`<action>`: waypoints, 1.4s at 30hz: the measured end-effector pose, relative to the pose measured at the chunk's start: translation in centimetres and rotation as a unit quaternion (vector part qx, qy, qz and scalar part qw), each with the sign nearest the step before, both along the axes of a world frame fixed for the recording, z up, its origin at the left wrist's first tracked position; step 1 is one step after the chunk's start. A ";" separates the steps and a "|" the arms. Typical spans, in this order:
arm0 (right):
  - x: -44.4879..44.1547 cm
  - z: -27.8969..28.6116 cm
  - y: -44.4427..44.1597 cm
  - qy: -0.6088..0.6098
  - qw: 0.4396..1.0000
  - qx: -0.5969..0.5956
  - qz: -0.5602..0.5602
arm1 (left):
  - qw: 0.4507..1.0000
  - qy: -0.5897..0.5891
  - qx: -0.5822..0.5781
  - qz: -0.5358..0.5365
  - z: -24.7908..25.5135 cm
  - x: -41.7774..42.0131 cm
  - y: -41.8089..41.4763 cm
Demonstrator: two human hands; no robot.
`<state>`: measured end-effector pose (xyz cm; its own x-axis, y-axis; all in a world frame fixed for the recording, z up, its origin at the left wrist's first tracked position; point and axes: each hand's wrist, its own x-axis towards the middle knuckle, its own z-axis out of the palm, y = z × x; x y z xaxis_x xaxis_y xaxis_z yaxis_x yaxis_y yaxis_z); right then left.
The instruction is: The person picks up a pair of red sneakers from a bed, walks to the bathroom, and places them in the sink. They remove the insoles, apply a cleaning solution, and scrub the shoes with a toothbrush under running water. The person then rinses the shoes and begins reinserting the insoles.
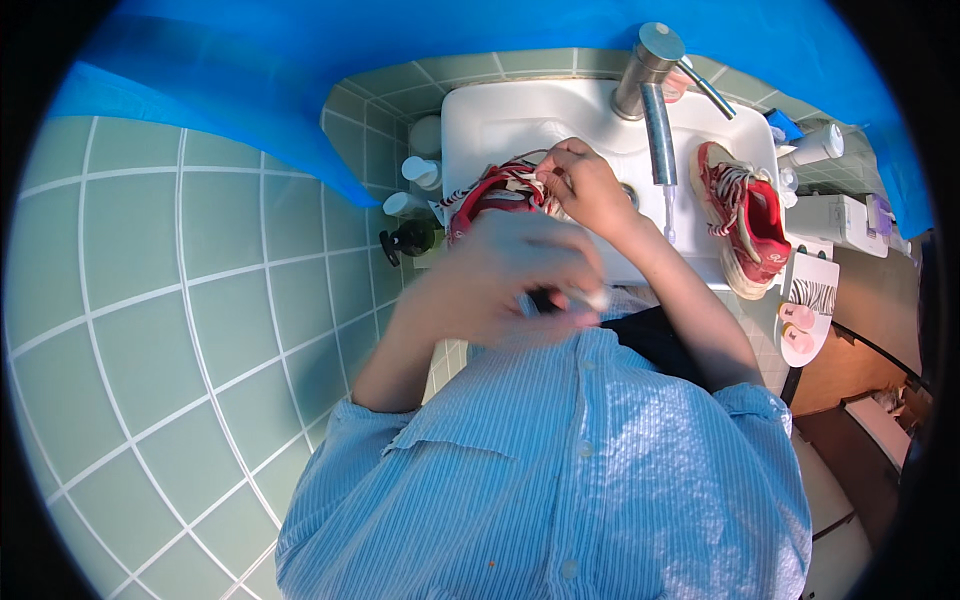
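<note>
A red and white sneaker [499,196] with striped laces rests at the left side of the white sink [600,91], partly hidden by my left hand. My right hand [589,184] pinches a shoelace at this shoe's lacing. Nearer to my body, my left hand [517,277] is blurred by motion, its fingers curled; a small pale spot shows at the fingertips, and I cannot tell whether it is a held thing. The matching sneaker [742,217] leans over the sink's right edge, its laces loose. Water runs from the metal faucet [658,142] between the shoes.
White bottles [421,172] and a dark pump bottle [411,238] stand left of the sink, by the tiled wall [225,285]. A white container [821,144] and a white box [836,221] are at the right. Blue sheeting [480,26] hangs around the sink.
</note>
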<state>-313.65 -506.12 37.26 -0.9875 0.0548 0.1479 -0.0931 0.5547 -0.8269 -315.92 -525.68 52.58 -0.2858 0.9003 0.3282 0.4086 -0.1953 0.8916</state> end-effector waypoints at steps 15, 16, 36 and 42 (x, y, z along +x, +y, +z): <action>1.7 3.6 1.9 -0.075 0.989 0.040 0.120 | 0.912 0.189 -0.279 0.235 -10.9 -7.2 0.3; 1.7 3.0 2.3 -0.083 0.991 0.021 0.107 | 0.915 0.175 -0.290 0.216 -11.3 -7.6 0.3; -0.4 3.1 0.6 0.020 0.994 0.085 0.064 | 0.921 0.256 -0.168 0.239 -9.4 -5.5 -0.5; -1.3 7.0 -0.7 -0.020 0.973 0.177 0.145 | 0.923 0.245 -0.152 0.253 -7.4 -3.9 -2.5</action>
